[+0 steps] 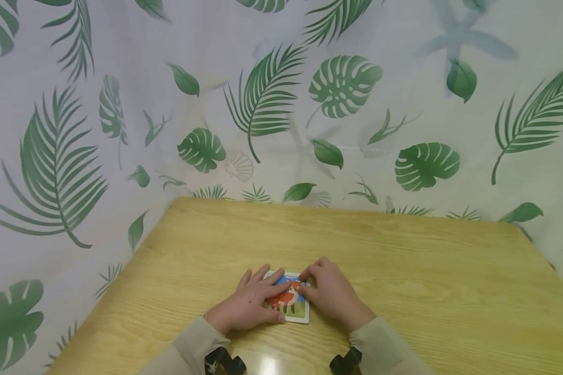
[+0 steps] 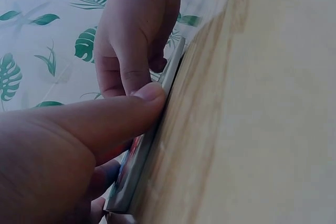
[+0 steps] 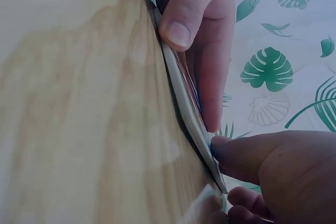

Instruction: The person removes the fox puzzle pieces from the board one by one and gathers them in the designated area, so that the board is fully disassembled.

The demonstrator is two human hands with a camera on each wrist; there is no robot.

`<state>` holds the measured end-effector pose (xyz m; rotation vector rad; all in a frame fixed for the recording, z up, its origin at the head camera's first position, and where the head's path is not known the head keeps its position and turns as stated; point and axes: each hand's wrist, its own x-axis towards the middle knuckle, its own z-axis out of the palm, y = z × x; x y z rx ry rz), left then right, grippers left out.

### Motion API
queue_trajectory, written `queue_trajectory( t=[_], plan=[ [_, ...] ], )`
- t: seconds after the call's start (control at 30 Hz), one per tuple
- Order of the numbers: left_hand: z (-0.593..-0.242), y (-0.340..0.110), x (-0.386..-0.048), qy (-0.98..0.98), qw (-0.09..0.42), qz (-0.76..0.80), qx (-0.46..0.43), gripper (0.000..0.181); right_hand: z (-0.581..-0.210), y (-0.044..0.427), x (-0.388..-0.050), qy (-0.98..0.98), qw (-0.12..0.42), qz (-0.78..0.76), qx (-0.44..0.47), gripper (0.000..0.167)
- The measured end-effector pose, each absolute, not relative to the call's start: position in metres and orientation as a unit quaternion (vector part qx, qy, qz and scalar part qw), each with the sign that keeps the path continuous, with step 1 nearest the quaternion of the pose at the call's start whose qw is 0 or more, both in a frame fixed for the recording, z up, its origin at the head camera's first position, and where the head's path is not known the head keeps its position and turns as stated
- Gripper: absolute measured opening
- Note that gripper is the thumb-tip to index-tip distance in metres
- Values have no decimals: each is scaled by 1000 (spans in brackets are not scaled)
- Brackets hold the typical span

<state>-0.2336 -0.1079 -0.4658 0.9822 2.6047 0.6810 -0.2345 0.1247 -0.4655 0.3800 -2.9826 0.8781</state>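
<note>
A small square picture board (image 1: 298, 313) with a white border lies flat on the table, showing a red fox on green grass under blue sky. Across its left part my left hand (image 1: 249, 304) rests with fingers spread, its thumb at the near edge. My right hand (image 1: 333, 292) is at the upper right corner, fingers curled and thumb and forefinger on the board. In the left wrist view, the left thumb lies along the board's pale edge (image 2: 137, 169). Seen from the right wrist, the right thumb touches the board's edge (image 3: 185, 100). Any loose piece under the fingertips is hidden.
The light wooden table (image 1: 427, 271) stretches out around the board. Behind and to the left hangs a white cloth (image 1: 281, 172) printed with green leaves. Dark camera mounts (image 1: 225, 361) are strapped on both wrists, near the table's front.
</note>
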Motion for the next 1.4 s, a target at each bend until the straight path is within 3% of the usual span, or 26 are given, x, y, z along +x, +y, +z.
queue_trajectory(
  t=[0.87,1.17,1.4],
  plan=[
    [-465,-109,-231,896,143,250,337,80,-467,116,-234,-954,-5,288,85,28],
    [-463,-112,-230,896,144,250,337,80,-465,115,-236,-936,-23,346,63,23],
    [-462,-112,-231,897,137,245,341,78,-461,122,-234,-913,-25,402,67,8]
  ],
)
